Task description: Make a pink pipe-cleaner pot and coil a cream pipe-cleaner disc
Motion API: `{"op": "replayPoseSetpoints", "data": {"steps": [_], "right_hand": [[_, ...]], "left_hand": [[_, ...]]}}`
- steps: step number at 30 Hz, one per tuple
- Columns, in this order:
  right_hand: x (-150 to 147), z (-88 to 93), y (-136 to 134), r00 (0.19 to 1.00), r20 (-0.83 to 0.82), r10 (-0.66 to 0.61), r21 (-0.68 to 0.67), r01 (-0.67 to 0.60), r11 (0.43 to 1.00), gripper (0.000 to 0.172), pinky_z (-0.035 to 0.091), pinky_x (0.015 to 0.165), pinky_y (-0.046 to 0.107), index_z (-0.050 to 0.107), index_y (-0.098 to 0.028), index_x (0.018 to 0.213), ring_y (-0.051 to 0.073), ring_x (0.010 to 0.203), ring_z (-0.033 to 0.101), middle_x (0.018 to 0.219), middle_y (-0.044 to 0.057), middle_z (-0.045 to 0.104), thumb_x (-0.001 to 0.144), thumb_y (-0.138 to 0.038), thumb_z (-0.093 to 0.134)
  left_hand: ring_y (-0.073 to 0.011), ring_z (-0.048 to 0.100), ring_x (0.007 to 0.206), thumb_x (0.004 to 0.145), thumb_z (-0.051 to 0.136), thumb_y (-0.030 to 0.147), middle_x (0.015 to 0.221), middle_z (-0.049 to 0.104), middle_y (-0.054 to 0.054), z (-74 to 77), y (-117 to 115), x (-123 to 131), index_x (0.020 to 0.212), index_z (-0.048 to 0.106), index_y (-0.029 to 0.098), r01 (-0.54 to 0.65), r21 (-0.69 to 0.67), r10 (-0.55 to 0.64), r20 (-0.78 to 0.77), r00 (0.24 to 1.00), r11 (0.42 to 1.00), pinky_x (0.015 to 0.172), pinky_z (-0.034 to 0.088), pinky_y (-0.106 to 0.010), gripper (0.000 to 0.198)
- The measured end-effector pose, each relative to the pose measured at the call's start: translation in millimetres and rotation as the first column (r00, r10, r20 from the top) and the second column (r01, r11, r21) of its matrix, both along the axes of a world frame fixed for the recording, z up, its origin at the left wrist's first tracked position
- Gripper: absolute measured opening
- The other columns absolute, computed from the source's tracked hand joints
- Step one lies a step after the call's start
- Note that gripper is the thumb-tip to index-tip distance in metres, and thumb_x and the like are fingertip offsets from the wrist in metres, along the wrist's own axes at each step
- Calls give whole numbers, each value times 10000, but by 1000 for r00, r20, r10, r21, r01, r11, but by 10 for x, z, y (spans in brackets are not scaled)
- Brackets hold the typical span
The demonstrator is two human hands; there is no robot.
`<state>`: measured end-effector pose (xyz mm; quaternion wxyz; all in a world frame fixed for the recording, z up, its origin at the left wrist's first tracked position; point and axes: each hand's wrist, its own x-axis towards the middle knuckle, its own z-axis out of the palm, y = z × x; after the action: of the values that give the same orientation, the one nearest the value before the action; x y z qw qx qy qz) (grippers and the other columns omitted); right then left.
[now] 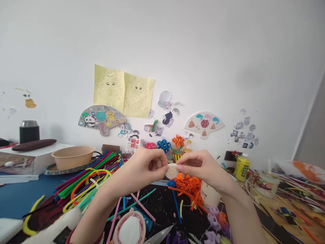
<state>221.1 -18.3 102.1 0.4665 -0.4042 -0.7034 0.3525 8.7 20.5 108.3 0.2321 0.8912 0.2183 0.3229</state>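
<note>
1. A cream ringed disc (172, 171) sits just below centre, toward six o'clock.
2. Left hand (146, 166) pinches its nine o'clock rim; right hand (203, 165) pinches three o'clock.
3. Light, even pressure should best keep its rings flat.

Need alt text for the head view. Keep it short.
A person's left hand and right hand pinch a small pale ringed disc above a cluttered worktop. Colourful fuzzy stems lie to the left, with orange fuzzy pieces near the middle. Yellow paper drawings and fan-shaped decorations hang on the white wall behind.
</note>
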Motion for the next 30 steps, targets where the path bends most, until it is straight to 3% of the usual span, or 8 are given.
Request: {"op": "replayPoseSetpoints", "data": {"steps": [30], "right_hand": [[-81, -56, 57, 998, 70, 0, 16, -1, 1000, 197, 475, 633, 224, 774, -185, 775, 115, 666, 594, 706, 10, 690, 768, -381, 778]], "left_hand": [[-61, 407, 511, 872, 535, 195, 562, 476, 82, -42, 31, 35, 744, 577, 179, 15, 15, -14, -26, 1000, 1000, 481, 305, -176, 135]]}}
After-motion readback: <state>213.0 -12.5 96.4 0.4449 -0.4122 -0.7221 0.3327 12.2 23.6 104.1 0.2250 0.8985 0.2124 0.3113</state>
